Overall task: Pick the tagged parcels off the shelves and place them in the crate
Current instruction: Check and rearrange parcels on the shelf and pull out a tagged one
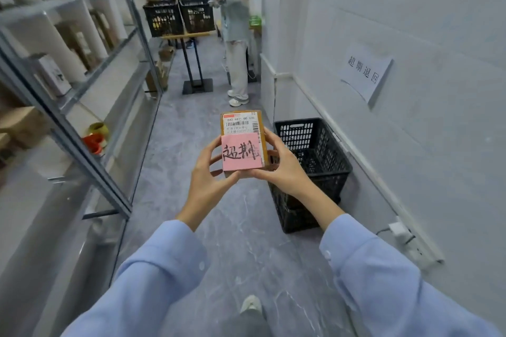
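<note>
- Parcel [242, 142]: small cardboard box with a pink tag, held up in mid-air over the aisle floor, just left of the crate [312, 161].
- Left hand [210, 175] and right hand [282, 169]: fingers clamp opposite side edges.
- Looks light and stiff; taped faces may be slick.
- Best held by the sides, clear of the tag.

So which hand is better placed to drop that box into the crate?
Probably the right hand: the black crate sits directly beside and below it, while the left hand holds the parcel from the far side.
</note>
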A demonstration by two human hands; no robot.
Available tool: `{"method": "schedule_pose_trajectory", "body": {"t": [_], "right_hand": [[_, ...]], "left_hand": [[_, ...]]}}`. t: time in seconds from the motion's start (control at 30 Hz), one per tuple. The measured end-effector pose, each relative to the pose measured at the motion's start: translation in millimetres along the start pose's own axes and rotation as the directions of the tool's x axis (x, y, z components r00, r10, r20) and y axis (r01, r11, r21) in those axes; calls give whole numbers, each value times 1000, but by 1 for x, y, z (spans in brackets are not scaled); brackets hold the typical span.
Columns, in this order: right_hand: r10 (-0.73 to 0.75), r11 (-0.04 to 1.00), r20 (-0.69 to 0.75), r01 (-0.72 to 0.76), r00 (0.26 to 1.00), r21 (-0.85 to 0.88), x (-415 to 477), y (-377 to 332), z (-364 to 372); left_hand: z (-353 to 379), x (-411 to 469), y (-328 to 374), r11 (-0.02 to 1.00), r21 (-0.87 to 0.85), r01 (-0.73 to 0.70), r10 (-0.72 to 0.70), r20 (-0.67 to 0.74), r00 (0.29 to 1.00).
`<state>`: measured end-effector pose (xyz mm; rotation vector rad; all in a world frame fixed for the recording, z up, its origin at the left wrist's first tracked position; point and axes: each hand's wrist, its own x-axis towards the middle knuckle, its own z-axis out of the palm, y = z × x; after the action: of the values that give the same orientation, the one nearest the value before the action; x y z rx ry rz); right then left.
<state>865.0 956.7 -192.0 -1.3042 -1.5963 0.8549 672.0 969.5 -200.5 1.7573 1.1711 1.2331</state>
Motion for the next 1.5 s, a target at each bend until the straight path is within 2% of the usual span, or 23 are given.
{"method": "schedule_pose_trajectory", "body": {"t": [0.33, 0.57, 0.83, 1.07, 1.27, 1.5], "right_hand": [[145, 989, -118, -147, 982, -11, 159, 82, -79], [246, 969, -93, -244, 965, 33, 221, 149, -130], [317, 946, -59, -311, 947, 91, 299, 239, -186], [364, 915, 67, -370, 929, 160, 375, 334, -226], [469, 846, 190, -500, 863, 183, 405, 410, -235], [643, 681, 200, -671, 739, 293, 398, 489, -218]], "left_hand": [[92, 200, -60, 993, -110, 47, -29, 161, 987], [163, 282, -99, 986, -117, 120, -83, 283, 955], [245, 360, -139, 973, -108, 202, -163, 288, 943], [318, 420, -189, 945, -57, 323, -303, 230, 925], [364, 440, -243, 909, -18, 417, -401, 237, 885], [388, 439, -315, 876, 173, 450, -481, 380, 790]]}}
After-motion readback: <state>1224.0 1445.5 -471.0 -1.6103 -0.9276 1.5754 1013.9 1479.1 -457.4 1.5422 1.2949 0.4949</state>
